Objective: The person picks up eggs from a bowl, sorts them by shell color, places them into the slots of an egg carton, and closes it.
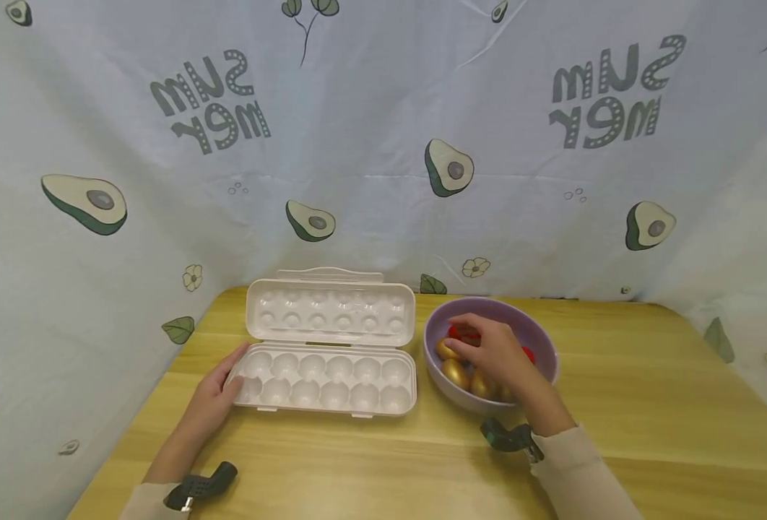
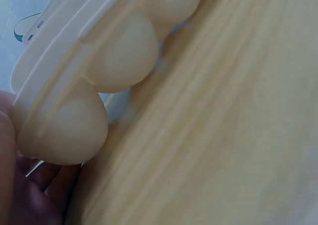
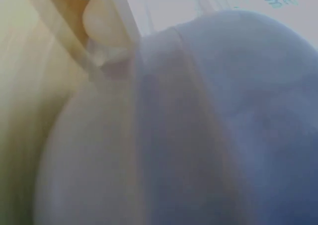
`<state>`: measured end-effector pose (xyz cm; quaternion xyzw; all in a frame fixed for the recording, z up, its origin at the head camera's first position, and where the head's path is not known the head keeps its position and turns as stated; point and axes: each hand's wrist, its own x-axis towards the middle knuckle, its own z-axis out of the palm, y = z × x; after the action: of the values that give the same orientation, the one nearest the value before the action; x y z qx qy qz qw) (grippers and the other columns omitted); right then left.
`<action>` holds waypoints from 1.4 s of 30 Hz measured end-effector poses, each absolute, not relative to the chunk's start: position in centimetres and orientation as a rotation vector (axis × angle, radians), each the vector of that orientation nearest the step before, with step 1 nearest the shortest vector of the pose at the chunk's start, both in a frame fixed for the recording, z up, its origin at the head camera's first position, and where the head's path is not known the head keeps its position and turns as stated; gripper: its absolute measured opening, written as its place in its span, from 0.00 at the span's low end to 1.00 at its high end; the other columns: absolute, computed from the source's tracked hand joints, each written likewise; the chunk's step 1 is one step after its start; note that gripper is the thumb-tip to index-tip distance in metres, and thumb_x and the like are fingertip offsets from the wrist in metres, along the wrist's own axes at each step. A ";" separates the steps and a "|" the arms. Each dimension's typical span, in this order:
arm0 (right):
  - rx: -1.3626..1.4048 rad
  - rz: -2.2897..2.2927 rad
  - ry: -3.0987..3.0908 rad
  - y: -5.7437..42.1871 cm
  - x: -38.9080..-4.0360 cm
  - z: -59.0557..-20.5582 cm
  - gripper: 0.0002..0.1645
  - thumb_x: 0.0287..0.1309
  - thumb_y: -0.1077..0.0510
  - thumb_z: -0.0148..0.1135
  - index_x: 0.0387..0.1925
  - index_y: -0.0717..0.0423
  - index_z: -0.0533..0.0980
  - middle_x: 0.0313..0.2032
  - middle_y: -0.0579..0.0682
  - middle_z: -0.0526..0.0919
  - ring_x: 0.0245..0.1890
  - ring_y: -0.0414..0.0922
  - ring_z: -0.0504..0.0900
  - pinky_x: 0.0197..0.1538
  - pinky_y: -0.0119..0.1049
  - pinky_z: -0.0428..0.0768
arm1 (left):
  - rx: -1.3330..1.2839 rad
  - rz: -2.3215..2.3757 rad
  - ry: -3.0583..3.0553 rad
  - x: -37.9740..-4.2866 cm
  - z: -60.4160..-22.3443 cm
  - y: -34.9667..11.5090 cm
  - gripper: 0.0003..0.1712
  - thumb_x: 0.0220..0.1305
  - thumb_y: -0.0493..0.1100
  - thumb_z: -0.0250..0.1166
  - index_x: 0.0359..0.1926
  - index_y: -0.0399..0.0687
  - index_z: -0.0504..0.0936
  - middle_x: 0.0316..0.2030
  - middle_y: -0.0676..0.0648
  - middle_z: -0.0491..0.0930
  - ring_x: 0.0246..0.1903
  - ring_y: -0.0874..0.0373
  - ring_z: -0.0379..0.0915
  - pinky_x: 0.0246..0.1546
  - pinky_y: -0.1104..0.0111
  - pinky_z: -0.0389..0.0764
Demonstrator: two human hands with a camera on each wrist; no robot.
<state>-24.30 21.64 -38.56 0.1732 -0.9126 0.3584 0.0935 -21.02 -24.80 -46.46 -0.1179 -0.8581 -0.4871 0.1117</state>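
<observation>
A cream plastic egg box [image 1: 323,412] lies with its lid [image 1: 331,289] raised at the back; the cups hold nothing. At its left end my left hand [image 1: 213,393] grips the edge, thumb above and fingers curled beneath, as the left wrist view shows under the rounded cups [image 2: 74,125]. My right hand [image 1: 490,347] reaches into a purple bowl [image 1: 546,347], its thumb and fingers bent around a red item [image 1: 468,336] beside a golden egg [image 1: 447,350]. I cannot tell whether they pinch it. In the right wrist view the bowl's outer wall [image 3: 189,135] hides that hand.
More golden eggs [image 1: 455,373] and another red item [image 1: 528,354] lie in the bowl, right of the egg box. Both stand on a wooden table [image 1: 357,469]. A white curtain [image 1: 370,130] printed with avocados hangs behind and at both sides.
</observation>
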 end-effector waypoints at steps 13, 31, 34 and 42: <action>0.500 0.936 -2.771 21.2 -24.4 -39.4 0.20 0.54 0.59 0.70 0.50 0.59 0.80 0.45 0.53 0.85 0.46 0.50 0.83 0.53 0.49 0.80 | -0.319 -1.281 -2.589 -21.0 -46.6 -25.0 0.28 0.72 0.38 0.50 0.71 0.39 0.61 0.69 0.34 0.61 0.68 0.37 0.54 0.70 0.62 0.55; 0.491 0.789 -2.878 21.0 -23.9 -39.2 0.21 0.54 0.57 0.69 0.50 0.58 0.80 0.41 0.53 0.84 0.40 0.50 0.79 0.49 0.51 0.79 | -0.244 -1.343 -2.627 -20.9 -46.1 -24.6 0.29 0.71 0.37 0.50 0.71 0.38 0.60 0.70 0.34 0.58 0.69 0.36 0.52 0.68 0.45 0.53; 0.501 0.816 -2.904 21.0 -23.9 -39.4 0.22 0.54 0.54 0.69 0.51 0.57 0.79 0.42 0.52 0.84 0.42 0.50 0.80 0.51 0.52 0.79 | -0.242 -1.332 -2.632 -20.9 -46.2 -24.5 0.29 0.71 0.36 0.50 0.71 0.38 0.60 0.69 0.34 0.58 0.69 0.36 0.52 0.68 0.44 0.53; 0.531 0.913 -2.899 21.0 -23.7 -39.7 0.22 0.53 0.53 0.70 0.49 0.55 0.78 0.42 0.50 0.84 0.45 0.50 0.82 0.53 0.50 0.80 | -0.251 -1.337 -2.622 -20.8 -46.1 -24.5 0.29 0.71 0.36 0.49 0.71 0.38 0.60 0.69 0.34 0.58 0.69 0.36 0.52 0.68 0.44 0.53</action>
<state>-23.74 20.99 -39.74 0.1719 -0.9393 0.2957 0.0283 -20.83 -24.49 -46.09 -0.0846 -0.8838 -0.4505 0.0936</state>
